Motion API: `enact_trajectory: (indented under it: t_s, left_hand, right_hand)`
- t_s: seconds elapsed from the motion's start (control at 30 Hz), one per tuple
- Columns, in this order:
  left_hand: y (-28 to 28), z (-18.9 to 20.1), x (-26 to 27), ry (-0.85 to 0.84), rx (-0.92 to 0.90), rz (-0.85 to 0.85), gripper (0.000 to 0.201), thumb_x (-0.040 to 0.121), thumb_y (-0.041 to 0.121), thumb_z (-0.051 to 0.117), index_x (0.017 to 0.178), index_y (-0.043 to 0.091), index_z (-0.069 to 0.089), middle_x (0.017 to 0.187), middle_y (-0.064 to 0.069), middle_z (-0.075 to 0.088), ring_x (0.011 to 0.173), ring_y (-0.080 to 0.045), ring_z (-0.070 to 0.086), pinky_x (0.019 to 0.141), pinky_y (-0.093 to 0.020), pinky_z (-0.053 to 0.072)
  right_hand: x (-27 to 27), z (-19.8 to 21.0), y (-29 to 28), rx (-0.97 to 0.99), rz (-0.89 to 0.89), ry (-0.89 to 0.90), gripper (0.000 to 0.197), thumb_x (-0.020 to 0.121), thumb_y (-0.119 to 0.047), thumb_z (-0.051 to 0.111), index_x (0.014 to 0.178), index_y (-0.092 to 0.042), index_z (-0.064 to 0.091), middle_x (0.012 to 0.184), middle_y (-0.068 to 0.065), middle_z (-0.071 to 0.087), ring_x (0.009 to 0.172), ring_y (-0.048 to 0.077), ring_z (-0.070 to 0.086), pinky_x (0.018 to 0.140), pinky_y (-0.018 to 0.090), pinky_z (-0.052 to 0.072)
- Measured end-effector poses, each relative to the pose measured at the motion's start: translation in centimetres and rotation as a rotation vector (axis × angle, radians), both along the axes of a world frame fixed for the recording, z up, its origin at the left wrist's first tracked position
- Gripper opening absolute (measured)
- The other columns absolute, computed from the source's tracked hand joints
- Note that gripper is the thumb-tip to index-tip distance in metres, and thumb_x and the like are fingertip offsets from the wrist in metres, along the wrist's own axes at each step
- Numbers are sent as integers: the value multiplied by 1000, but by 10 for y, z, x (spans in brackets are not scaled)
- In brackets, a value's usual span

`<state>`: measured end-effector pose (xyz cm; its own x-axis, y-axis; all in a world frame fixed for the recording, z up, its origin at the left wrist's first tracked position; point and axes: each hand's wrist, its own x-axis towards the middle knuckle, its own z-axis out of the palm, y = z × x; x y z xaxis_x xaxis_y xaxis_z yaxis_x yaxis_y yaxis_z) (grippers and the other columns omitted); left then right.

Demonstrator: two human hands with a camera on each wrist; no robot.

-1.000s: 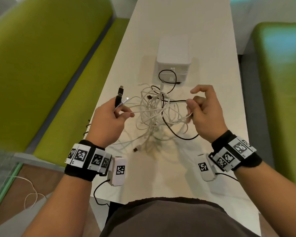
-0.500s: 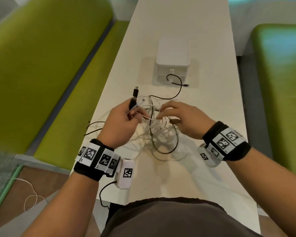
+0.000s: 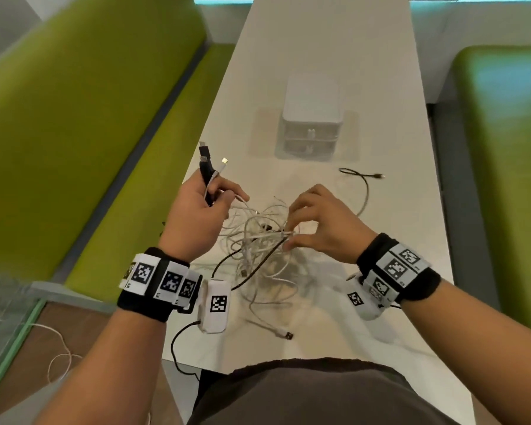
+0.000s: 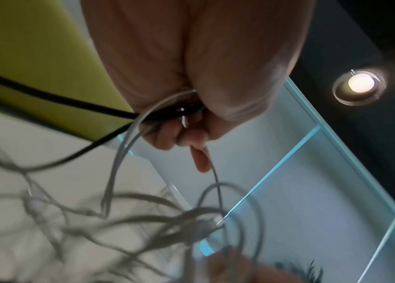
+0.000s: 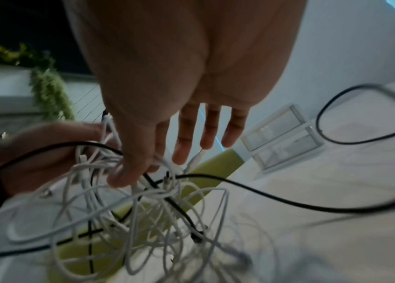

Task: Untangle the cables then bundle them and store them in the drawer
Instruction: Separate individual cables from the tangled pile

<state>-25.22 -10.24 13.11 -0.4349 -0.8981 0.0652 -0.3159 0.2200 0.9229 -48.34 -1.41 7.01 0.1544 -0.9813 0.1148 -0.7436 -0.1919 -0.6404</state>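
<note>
A tangle of white and black cables (image 3: 262, 259) hangs between my hands above the white table (image 3: 390, 240). My left hand (image 3: 201, 207) grips a bunch of cable ends, black plugs (image 3: 205, 167) and a white plug sticking up from the fist. The left wrist view shows this left hand (image 4: 191, 118) curled round black and white strands. My right hand (image 3: 314, 223) pinches white strands at the tangle's top between thumb and forefinger. In the right wrist view its thumb (image 5: 128, 172) is in the tangle (image 5: 143, 210), the other fingers straight. A white drawer unit (image 3: 311, 118) stands farther back, drawers shut.
One black cable's end (image 3: 362, 177) trails on the table right of the tangle. A white cable with a USB plug (image 3: 286, 335) lies near the front edge. Green benches (image 3: 74, 133) flank the narrow table on both sides. The drawer unit (image 5: 281, 137) also shows in the right wrist view.
My left hand has pulled up and to the left with the plug ends, away from the right hand. The black cable's free end now lies farther right on the table.
</note>
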Motion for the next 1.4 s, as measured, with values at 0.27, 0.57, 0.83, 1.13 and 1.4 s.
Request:
enact_trajectory:
  t_s: [0.27,0.57,0.83,1.13,1.4]
  left_hand:
    - [7,-9,2,-126,2,-42,35,88,26,73,73,33,42,69,5,50,58,-14,36,59,-35,38]
    - [1,-15,5,-251,-59,36,27,91,21,73,81,10,51,67,22,60,46,-11,32,49,-24,29]
    - [-12,-12,22,-300,-96,215,11,89,19,74,80,16,70,65,21,63,46,-10,43,50,-25,35]
    - [-8,-16,9,-340,34,89,11,94,8,60,84,14,57,90,11,76,45,-11,59,47,-25,45]
    - [6,-3,-6,-132,7,-46,13,94,-5,56,92,3,66,84,6,76,61,-13,61,61,-20,48]
  right_hand:
    - [-18,28,9,91,-326,-169,64,64,-37,95,82,-22,36,69,-4,49,62,15,40,58,29,35]
    - [-31,27,9,99,-248,-446,9,95,-28,71,101,-23,75,65,9,54,60,14,45,62,27,37]
    - [-48,27,0,64,-340,-663,17,104,-17,55,99,-7,68,92,-1,71,88,17,70,77,52,61]
    - [-44,40,2,142,-594,-270,52,80,-39,79,125,-34,53,133,-5,46,123,16,49,108,40,42]
    - [18,46,6,8,-44,-99,45,86,-26,76,128,-35,64,117,-11,58,77,-7,57,79,24,51]
